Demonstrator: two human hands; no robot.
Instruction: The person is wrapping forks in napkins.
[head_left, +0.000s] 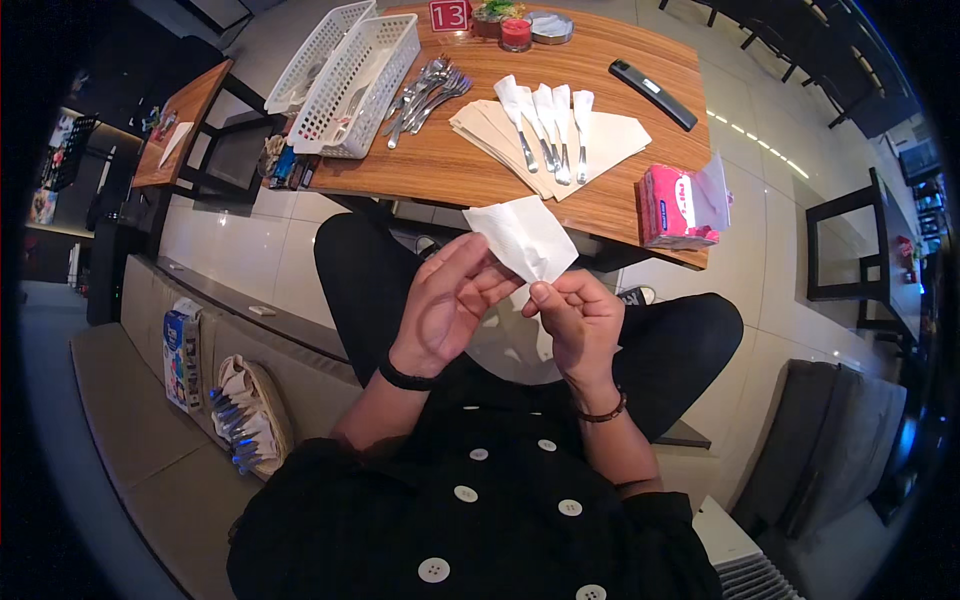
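A white paper napkin (523, 238), folded to a rough square, is held up in front of the table's near edge. Thumb and forefinger of my right hand (581, 319) pinch its gathered lower corner. My left hand (454, 307) is turned palm up, its thumb and fingers at the napkin's left edge. Whether anything lies inside the napkin is hidden. Beyond it, several pieces of cutlery (551, 139) with their ends wrapped in white paper lie on a fanned stack of beige napkins (615, 142). To their left is a heap of loose forks (435, 94).
Two white perforated plastic baskets (360, 86) hold cutlery at the table's left. A pink tissue pack (670, 210) stands at the near right corner, below a black handheld device (652, 94). A red candle glass (516, 34) is at the back. A wicker basket (262, 420) sits on the bench.
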